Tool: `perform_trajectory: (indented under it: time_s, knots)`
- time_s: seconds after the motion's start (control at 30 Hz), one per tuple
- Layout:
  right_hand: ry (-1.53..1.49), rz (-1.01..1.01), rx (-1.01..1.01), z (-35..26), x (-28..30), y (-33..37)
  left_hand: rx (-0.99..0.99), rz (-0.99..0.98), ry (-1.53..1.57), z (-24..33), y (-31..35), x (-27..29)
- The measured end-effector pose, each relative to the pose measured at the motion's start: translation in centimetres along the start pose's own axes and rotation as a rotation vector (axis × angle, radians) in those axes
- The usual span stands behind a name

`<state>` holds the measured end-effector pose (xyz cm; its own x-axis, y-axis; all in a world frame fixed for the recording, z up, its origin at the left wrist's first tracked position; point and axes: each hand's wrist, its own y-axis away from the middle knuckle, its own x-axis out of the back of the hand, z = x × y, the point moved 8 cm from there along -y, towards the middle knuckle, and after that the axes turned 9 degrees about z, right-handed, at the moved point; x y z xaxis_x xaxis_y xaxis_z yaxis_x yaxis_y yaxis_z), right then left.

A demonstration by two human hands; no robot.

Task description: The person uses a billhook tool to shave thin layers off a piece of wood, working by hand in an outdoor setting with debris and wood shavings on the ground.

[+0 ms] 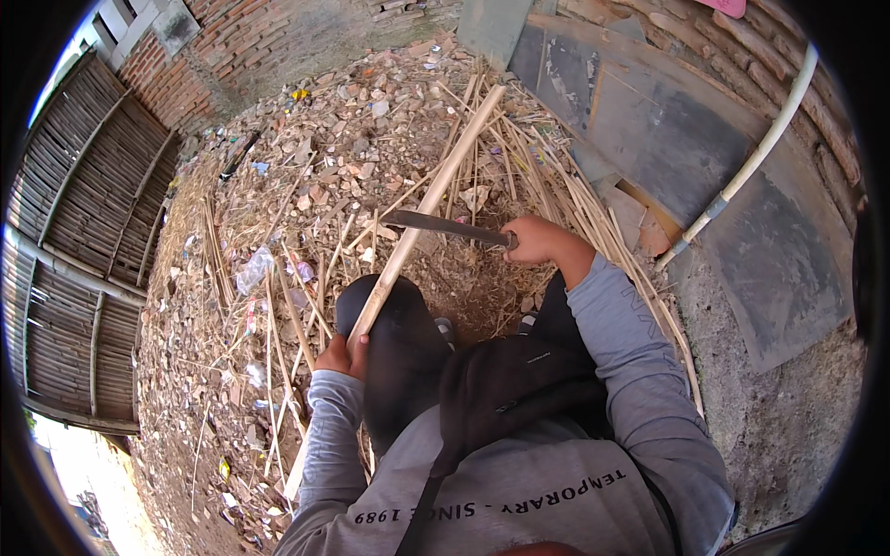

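A long, pale split bamboo strip [447, 181] slants from my left knee up toward the far middle. My left hand [343, 356] is closed around its near end, beside the knee. My right hand [540, 243] grips a machete [452, 227] with a dark blade; the fingers hide most of the handle. The blade lies across the strip about midway along it, its tip reaching past the left edge. Whether the edge bites into the bamboo cannot be made out.
Rubble and litter [324, 167] cover the ground. Split bamboo sticks [565, 190] lie in a pile at the right; more lie at left. Dark panels [667, 130] and a pale pole [756, 153] lean by the brick wall. A bamboo fence [79, 241] stands left.
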<state>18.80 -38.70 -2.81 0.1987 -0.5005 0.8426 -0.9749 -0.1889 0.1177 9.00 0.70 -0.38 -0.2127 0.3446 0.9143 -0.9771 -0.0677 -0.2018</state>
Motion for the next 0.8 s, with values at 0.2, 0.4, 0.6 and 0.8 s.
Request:
perform_trajectory:
  time_s: [0.2,0.4,0.6,0.8]
  knots:
    - [-0.066,0.031,-0.012,0.8,-0.2,-0.2,-0.001,0.007,0.014,0.1,0.0,0.0]
    - [-0.069,0.042,0.023,0.0,-0.3,0.0,-0.008,0.009,0.048,0.0,0.0,0.0]
    - [-0.075,0.086,0.031,-0.3,0.7,0.2,-0.011,0.007,0.04,-0.1,-0.1,0.0]
    - [-0.09,0.048,0.025,1.0,-0.6,-0.3,-0.021,0.003,0.047,0.3,-0.1,0.1]
